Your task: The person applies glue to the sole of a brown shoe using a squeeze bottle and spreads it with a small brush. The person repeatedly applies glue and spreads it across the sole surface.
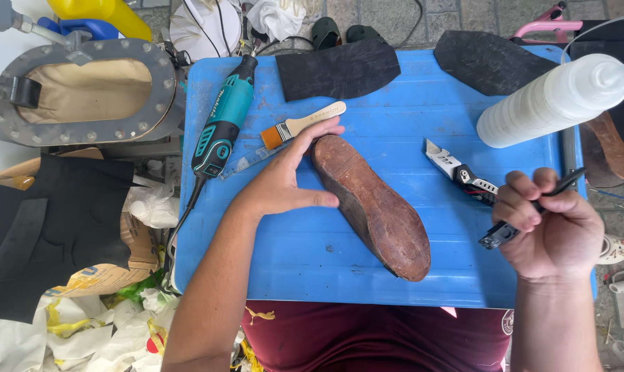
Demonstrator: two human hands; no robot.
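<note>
While the person leaned over the blue table, the brown shoe sole lay bottom-up near its middle, and everything else could be placed from it. Its long axis ran on a slant, the narrower heel end pointing up and away toward the left, the broad toe end coming down toward the person's right side and lap.

The left hand was the nearer one by far: it rested open against the sole's left edge at the heel, fingers stretched out and lying close together along the upper curve, the thumb spread wide below and pressing the side, so that the heel sat in the fork between thumb and fingers. The sole thus lay directly to the right of those fingers, touching them.

The right hand hung well apart, off to the right of the sole's toe end and near the table's right edge. Its fingers were curled tight around a thin black tool, which crossed the fist on a slant; I could not tell what kind of tool it was.

Between the sole and that hand lay a folding utility knife, blade toward the sole. Just above the heel lay a small paintbrush with a pale wooden handle, and left of that a teal rotary tool. A white squeeze bottle stood out up and to the right, and black rubber sheets lay beyond the sole at the far edge.
</note>
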